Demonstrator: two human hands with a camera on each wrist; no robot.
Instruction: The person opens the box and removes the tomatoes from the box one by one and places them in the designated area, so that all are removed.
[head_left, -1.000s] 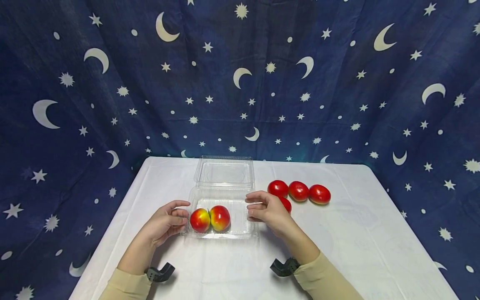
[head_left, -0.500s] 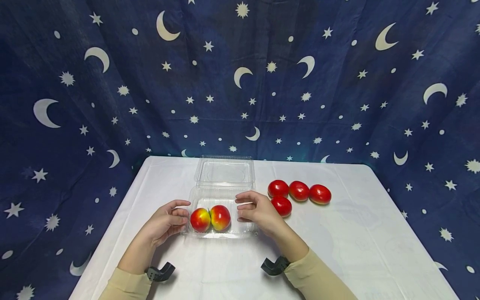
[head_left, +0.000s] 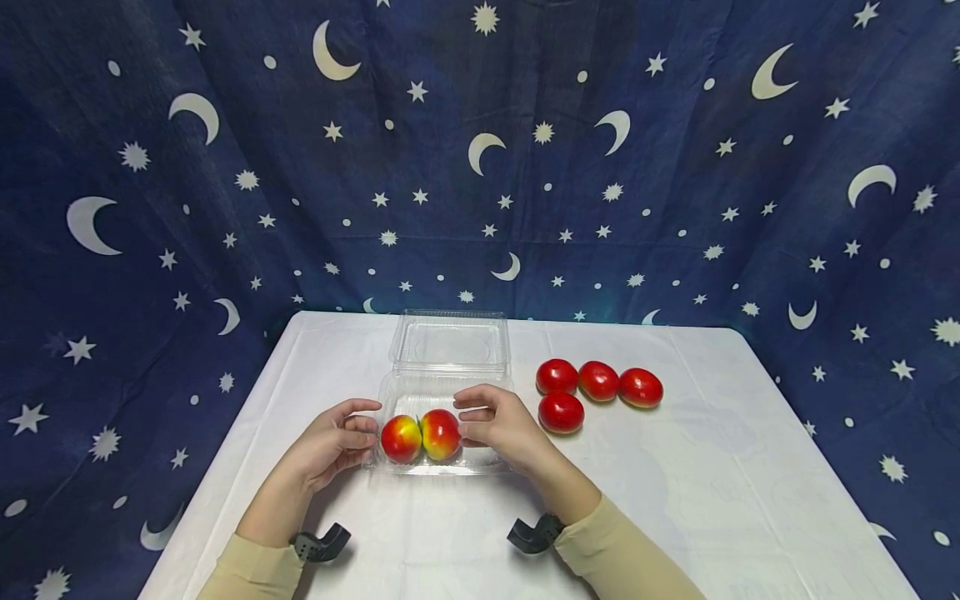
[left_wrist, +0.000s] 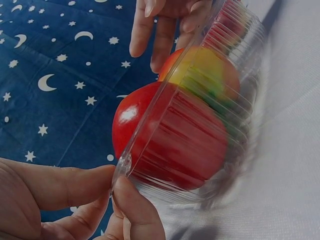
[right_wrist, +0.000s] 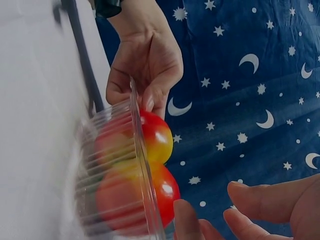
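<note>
A clear plastic clamshell container (head_left: pixel 480 468) lies on the table with its lid (head_left: pixel 450 343) folded back. Side by side in its left half sit two red-and-yellow apples, the left apple (head_left: pixel 401 439) and the right apple (head_left: pixel 440 435). My left hand (head_left: pixel 333 442) pinches the container's left rim between thumb and fingers, which the left wrist view shows closely. Over the container's right half, my right hand (head_left: pixel 498 423) has its fingers spread and relaxed, fingertips right at the right apple's side. In the right wrist view nothing is between these fingers (right_wrist: pixel 260 202).
Several glossy red oval fruits lie right of the container: one nearer fruit (head_left: pixel 561 412) stands in front of a row ending at the rightmost fruit (head_left: pixel 641 388). A white cloth covers the table (head_left: pixel 720 483). A blue curtain (head_left: pixel 450 167) with moons and stars hangs behind.
My right hand has moved left, from the container's right edge to beside the right apple, uncovering the nearer red fruit. My left hand and both apples have stayed in place.
</note>
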